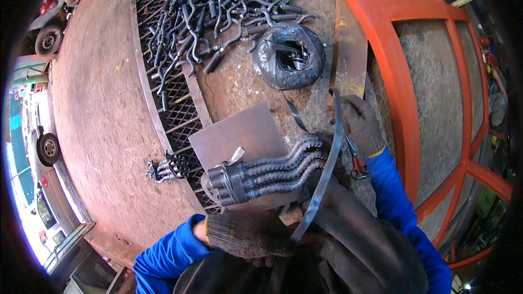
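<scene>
My left hand [245,234], in a dark knitted glove, is closed around the lower end of a black plastic strip [324,179], its fingertips partly hidden. The strip rises to my gloved right hand [359,125], whose fingers are pinched on its upper part. Between the hands lies a bundle of wavy dark rods [278,171] with black sleeves at its left end, where black strip is wrapped around it. The bundle rests on a flat metal plate [237,133]. Scissors [358,166] with red handles lie just below my right hand.
A roll of black plastic strip [289,57] sits beyond the plate, with a loose tail hanging toward me. Farther back is a heap of bent, sleeved rods [212,11]. A smaller tied bundle [166,169] lies on the metal grating [177,111]. An orange steel frame [400,98] stands at the right.
</scene>
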A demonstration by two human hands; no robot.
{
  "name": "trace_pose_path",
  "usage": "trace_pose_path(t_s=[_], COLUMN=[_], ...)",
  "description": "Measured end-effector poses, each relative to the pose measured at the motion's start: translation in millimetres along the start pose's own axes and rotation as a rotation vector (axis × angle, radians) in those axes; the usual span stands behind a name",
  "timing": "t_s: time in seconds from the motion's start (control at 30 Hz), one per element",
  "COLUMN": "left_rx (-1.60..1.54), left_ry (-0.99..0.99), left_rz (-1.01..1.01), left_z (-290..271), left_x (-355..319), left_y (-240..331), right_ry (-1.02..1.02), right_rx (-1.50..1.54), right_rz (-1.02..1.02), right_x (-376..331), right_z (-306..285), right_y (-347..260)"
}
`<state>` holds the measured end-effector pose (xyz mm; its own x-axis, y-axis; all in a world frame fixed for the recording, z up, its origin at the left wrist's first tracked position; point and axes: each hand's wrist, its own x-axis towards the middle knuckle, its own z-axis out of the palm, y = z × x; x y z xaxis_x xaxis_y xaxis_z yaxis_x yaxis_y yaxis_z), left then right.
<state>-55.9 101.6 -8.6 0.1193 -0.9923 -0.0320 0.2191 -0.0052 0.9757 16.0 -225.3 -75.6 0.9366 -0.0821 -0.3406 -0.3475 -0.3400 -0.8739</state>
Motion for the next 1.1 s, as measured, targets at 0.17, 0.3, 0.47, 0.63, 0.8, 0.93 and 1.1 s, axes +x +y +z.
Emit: trace_pose_path(t_s=[0.17, 0.3, 0.47, 0.63, 0.8, 0.93, 1.1], left_rx=[-0.376, 0.084, 0.029, -0.186, -0.739, -0.299, -0.143], left_ry=[-0.232, 0.107, -0.053, -0.048, 0.375, 0.563, 0.724], left_rz=[-0.190, 0.328, 0.248, -0.177, -0.171, -0.163, -0.149], left_z=[1, 61, 70, 43, 26, -30, -35], left_x=[17, 39, 64, 57, 28, 25, 37], left_y=[-18, -57, -76, -69, -38, 36, 41], right_ry=[-0.133, -0.397, -0.380, -0.258, -0.005, -0.174, -0.194], right_rx=[-0.275, -0.335, -0.419, -0.371, -0.158, -0.094, -0.355], right_rz=[-0.139, 0.003, -0.143, 0.070, -0.248, -0.486, -0.832], right_x=[28, 58, 82, 78, 70, 37, 4], right_z=[-19, -51, -96, -54, 5, 15, 13], right_y=[-1, 3, 31, 9, -36, -101, -128])
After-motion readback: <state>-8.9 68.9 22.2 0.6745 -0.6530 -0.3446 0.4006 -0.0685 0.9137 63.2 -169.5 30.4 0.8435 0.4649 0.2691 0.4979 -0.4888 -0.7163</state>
